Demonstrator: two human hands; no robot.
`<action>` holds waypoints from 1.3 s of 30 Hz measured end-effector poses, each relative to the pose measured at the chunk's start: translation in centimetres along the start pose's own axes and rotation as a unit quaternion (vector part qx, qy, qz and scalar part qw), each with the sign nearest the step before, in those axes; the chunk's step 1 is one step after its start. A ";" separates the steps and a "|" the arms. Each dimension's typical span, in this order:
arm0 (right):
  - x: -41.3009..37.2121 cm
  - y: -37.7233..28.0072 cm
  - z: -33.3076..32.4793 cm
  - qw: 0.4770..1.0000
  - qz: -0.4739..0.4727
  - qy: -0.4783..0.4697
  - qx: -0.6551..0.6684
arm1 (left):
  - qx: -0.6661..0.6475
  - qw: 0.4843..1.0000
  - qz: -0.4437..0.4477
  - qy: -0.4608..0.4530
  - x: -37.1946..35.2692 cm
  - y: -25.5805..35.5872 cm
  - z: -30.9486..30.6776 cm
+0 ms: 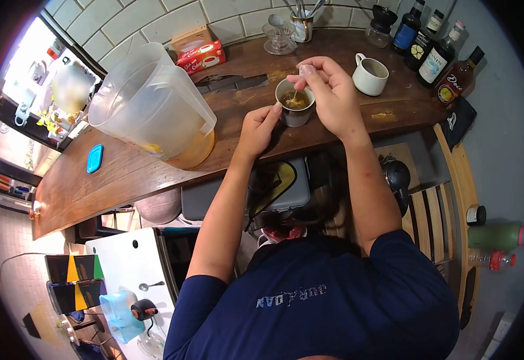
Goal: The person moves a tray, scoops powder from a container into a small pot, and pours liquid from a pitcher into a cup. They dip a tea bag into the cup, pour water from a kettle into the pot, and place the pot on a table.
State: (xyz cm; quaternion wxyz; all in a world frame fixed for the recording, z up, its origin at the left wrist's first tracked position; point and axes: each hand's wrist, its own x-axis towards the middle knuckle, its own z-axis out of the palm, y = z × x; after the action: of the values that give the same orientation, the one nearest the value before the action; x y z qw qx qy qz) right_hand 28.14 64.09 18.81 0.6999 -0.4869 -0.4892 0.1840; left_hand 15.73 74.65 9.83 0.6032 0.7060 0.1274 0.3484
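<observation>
A cup (295, 117) with a white inside and greyish outside stands near the front edge of the wooden counter, with brownish-yellow liquid (296, 101) in it. My left hand (260, 127) grips the cup's left side, thumb at the rim. Above the cup, my right hand (334, 96) pinches the top of a thin pale stick (296, 93) whose lower end dips into the liquid; its exact kind is too small to tell. A white mug (370, 77) stands to the right of my right hand.
A large clear pitcher (154, 114) with some orange liquid stands left on the counter (136, 180). Several bottles (436, 63) line the right end. Behind are a glass dripper (280, 37), a red box (202, 57) and a utensil mug (302, 27). A blue lid (95, 158) lies at left.
</observation>
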 end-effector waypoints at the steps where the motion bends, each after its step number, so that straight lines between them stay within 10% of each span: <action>1: 0.1 -0.4 0.1 1.000 0.001 -0.001 0.000 | 0.006 1.000 -0.002 -0.001 0.0 -0.1 -0.1; 39: 1.0 -1.3 1.0 0.995 -0.086 0.031 0.045 | -0.011 1.000 -0.006 -0.002 0.3 -0.7 0.0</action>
State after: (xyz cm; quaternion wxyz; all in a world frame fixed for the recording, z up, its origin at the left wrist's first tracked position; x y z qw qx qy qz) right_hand 27.44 64.76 20.53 0.7492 -0.4159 -0.4989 0.1299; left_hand 16.06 75.00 9.25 0.6135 0.6990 0.1265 0.3451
